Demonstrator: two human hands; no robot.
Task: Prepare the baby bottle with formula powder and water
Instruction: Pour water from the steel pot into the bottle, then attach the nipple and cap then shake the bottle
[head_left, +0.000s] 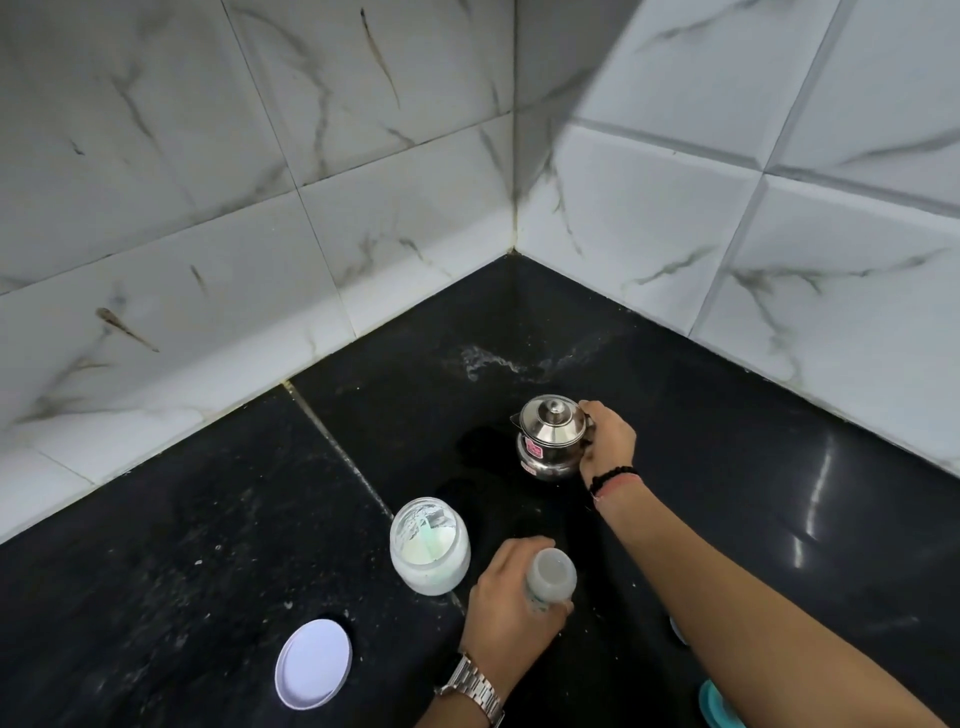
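A small steel kettle (551, 436) with its lid on stands on the black counter (208, 545). My right hand (609, 440) is closed around the handle on its right side. The open, translucent baby bottle (551, 576) stands upright near the front, and my left hand (506, 597) grips it from the left. Just left of the bottle is an open glass jar of white formula powder (430, 552) with a pale green scoop lying inside it.
The jar's white lid (314, 664) lies upside down at the front left. A teal object (718, 705) shows under my right forearm at the bottom edge. Marble-tiled walls (779, 234) meet in a corner behind the kettle. White powder smears mark the counter.
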